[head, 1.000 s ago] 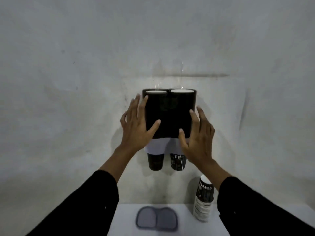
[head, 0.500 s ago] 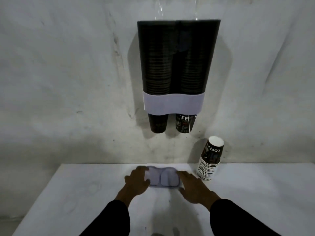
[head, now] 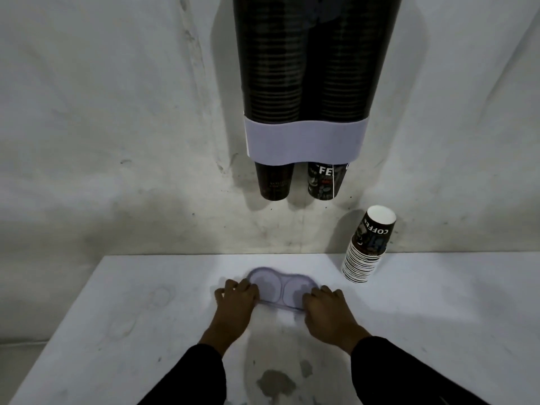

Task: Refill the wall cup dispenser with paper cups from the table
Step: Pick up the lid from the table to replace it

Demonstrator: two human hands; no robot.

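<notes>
Both hands are down on the white counter (head: 87,331), gripping a pale double-ring lid (head: 282,290) that lies flat at the view's centre. The left hand (head: 235,302) curls its fingers over the lid's 9 o'clock end; the right hand (head: 327,309) clamps the 3 o'clock end. At 12 o'clock the dispenser (head: 306,83) hangs on the wall, its two dark tubes packed with cups, one cup poking out below each. A tilted cup stack (head: 368,247) stands at 2 o'clock from the lid, against the wall.

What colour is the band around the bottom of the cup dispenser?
Pale lilac, nearly white; the band shows best in the head view.
</notes>
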